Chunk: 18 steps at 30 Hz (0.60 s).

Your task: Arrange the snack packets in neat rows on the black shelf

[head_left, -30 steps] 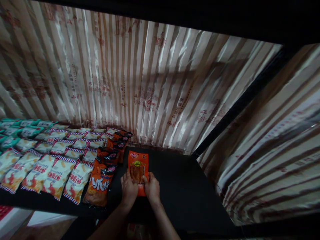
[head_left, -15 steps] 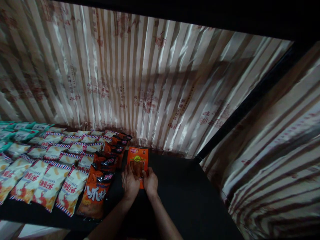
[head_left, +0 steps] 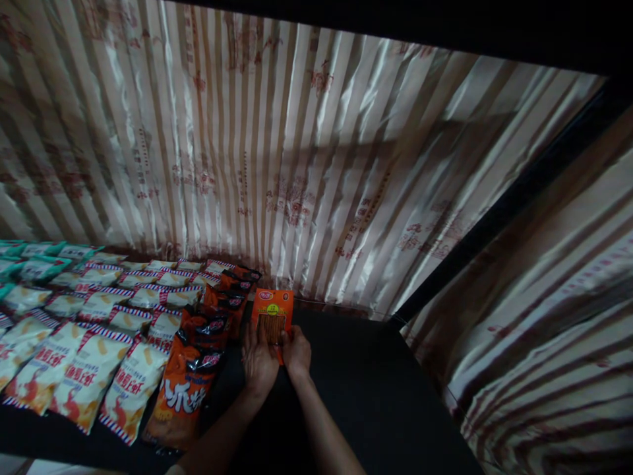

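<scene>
An orange snack packet (head_left: 272,313) with a clear window lies flat on a black shelf (head_left: 366,389), close to the striped back wall. My left hand (head_left: 260,361) rests on its lower left part with fingers laid over it. My right hand (head_left: 295,353) grips its lower right corner between thumb and fingers. Both forearms reach in from the bottom of the view.
A row of dark orange snack bags (head_left: 185,389) runs just left of the packet. Further left lie rows of white bags with striped edges (head_left: 89,369) and green bags (head_left: 30,260). Shiny striped fabric (head_left: 277,158) covers the back and the right side wall.
Both hands have pushed the orange packet further back on the shelf towards the striped wall. The view has shifted slightly.
</scene>
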Each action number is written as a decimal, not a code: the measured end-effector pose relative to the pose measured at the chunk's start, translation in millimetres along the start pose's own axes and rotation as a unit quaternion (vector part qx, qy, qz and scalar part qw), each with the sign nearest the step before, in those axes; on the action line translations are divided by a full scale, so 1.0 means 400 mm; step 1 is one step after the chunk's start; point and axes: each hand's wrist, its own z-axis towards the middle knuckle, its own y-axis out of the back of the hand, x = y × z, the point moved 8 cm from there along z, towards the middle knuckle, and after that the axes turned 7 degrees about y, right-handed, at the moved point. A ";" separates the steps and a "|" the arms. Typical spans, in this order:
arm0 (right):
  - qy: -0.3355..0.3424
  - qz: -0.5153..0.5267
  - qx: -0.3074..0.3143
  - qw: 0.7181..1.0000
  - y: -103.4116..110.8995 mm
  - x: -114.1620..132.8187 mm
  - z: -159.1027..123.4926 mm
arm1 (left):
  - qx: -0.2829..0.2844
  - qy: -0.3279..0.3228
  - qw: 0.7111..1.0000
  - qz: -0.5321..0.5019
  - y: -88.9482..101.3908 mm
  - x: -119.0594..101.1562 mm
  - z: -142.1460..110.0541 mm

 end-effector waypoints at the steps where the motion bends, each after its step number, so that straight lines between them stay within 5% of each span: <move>1: 0.000 0.001 -0.001 1.000 -0.001 0.001 0.004 | 0.000 -0.008 1.000 0.002 -0.002 -0.001 0.003; 18: -0.004 -0.015 -0.009 1.000 -0.024 0.010 0.037 | -0.010 -0.055 0.998 -0.024 -0.014 0.000 0.012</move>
